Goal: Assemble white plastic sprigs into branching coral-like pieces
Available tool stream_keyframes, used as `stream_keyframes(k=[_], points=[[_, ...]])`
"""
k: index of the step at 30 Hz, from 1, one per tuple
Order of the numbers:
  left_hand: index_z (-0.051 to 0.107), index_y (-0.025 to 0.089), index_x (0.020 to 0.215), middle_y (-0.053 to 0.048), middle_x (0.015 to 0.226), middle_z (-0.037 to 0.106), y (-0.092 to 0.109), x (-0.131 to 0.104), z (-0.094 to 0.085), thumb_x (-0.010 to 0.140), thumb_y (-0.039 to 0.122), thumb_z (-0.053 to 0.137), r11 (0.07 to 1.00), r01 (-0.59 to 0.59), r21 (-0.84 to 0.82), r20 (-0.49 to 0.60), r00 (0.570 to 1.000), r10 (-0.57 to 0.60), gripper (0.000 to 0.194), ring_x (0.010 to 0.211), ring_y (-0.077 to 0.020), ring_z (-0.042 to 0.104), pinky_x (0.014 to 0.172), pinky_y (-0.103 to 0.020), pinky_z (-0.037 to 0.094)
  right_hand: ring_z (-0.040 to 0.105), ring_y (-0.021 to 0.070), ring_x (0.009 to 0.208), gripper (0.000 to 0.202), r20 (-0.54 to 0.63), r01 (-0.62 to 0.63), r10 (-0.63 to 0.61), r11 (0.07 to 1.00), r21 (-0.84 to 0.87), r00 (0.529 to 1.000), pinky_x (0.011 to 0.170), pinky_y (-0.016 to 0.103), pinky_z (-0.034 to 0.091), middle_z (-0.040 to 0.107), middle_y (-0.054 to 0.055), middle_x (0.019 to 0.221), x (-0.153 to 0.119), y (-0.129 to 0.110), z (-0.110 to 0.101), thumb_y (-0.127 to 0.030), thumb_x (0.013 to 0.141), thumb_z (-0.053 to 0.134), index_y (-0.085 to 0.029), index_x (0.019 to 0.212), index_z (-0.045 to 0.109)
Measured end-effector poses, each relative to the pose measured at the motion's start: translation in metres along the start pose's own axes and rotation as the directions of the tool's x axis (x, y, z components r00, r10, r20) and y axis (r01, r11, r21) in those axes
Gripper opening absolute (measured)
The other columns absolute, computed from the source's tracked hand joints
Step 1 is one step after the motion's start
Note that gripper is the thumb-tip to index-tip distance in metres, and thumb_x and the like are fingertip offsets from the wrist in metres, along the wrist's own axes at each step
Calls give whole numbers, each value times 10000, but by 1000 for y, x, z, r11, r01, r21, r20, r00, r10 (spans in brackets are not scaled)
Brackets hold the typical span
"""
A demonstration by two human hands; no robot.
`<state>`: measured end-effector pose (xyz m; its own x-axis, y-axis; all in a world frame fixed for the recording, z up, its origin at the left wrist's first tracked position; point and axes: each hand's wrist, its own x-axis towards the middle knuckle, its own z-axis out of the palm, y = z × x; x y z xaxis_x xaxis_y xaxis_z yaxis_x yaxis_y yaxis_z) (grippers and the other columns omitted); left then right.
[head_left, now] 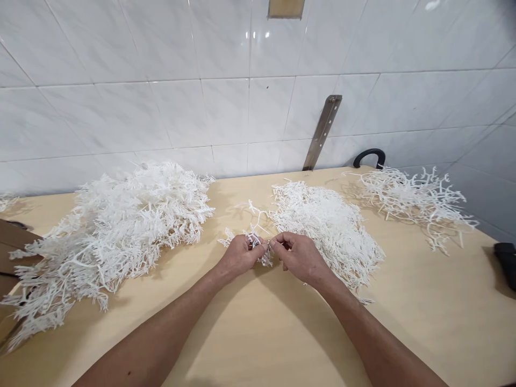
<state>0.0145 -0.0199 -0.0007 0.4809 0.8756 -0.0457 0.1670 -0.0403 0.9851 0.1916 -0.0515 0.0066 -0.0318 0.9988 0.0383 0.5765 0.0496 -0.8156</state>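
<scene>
My left hand is closed around a white branching plastic sprig, whose thin forked stems poke out above and below the fingers. Thumb and forefinger of my right hand pinch at the sprig's edge, right against the left fingertips. What exactly lies in that pinch is too small to see clearly. Just beyond the right hand spreads a heap of fine white plastic pieces. On the left rises a larger pile of bushy white plastic sprigs.
Bare-looking branched white stems lie at the back right of the wooden table. Behind them curves a black handle. A metal slotted bar leans on the tiled wall. A brown box stands far left, a black object far right.
</scene>
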Motion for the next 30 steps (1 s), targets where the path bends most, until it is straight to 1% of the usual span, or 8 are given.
stream_keyframes(k=[5, 8, 12, 18, 20, 23, 26, 30], points=[[533, 166, 624, 31, 546, 439, -1, 0, -1, 792, 417, 618, 998, 34, 48, 7, 999, -35, 314, 525, -109, 404, 506, -242, 282, 612, 169, 673, 196, -65, 170, -189, 958, -231, 980, 621, 278, 425, 688, 21, 755, -1, 1, 6, -253, 893, 523, -201, 791, 682], [514, 168, 611, 32, 555, 433, 1, -1, -2, 805, 417, 606, 997, 12, 78, 25, 1000, -14, 328, 535, -106, 399, 515, -241, 289, 575, 162, 676, 196, -90, 255, -302, 904, -343, 949, 623, 281, 400, 659, 39, 798, 0, 5, 10, -212, 914, 486, -187, 786, 632], [555, 158, 691, 26, 585, 471, 0, -3, 0, 819, 436, 606, 999, 21, 25, 57, 998, -23, 310, 548, -107, 428, 532, -240, 319, 520, 170, 625, 196, -257, 158, -312, 861, -483, 915, 585, 292, 368, 593, 53, 738, 8, 21, 4, -154, 880, 463, -194, 702, 532], [570, 153, 724, 21, 604, 492, -4, -1, 2, 810, 511, 626, 1000, 11, -26, -15, 1000, -12, 373, 549, -103, 430, 533, -235, 318, 581, 167, 620, 93, -497, 81, -251, 937, -339, 830, 666, 326, 453, 667, 72, 880, 12, 27, -15, -261, 848, 555, -183, 849, 607], [565, 154, 711, 27, 595, 477, -2, -2, 2, 799, 519, 637, 999, 6, -53, -34, 999, -8, 382, 542, -97, 411, 527, -233, 309, 588, 159, 592, 174, -440, 103, -196, 969, -225, 876, 651, 323, 475, 690, 70, 891, 8, 18, -13, -333, 872, 566, -184, 923, 641], [566, 150, 687, 29, 593, 469, 2, -3, 4, 794, 513, 643, 996, -2, -88, -72, 997, -4, 386, 548, -92, 392, 524, -230, 302, 601, 159, 566, 264, -210, 141, -151, 988, -63, 966, 583, 293, 483, 700, 44, 793, 0, 4, -3, -415, 912, 543, -198, 977, 679], [542, 153, 634, 36, 575, 441, 2, -4, 5, 783, 503, 651, 995, -7, -96, -118, 993, -4, 395, 550, -89, 370, 524, -227, 297, 610, 156, 545, 275, -67, 136, -136, 991, 0, 988, 519, 269, 468, 712, 37, 763, -4, -4, 6, -420, 912, 544, -208, 970, 708], [570, 152, 661, 34, 578, 457, 1, -3, 6, 787, 477, 632, 996, -8, -88, -146, 989, -5, 355, 553, -96, 384, 537, -230, 313, 618, 162, 542, 267, -70, 86, -85, 996, 7, 994, 488, 260, 450, 719, 35, 734, -4, -4, 8, -400, 904, 542, -212, 896, 732]])
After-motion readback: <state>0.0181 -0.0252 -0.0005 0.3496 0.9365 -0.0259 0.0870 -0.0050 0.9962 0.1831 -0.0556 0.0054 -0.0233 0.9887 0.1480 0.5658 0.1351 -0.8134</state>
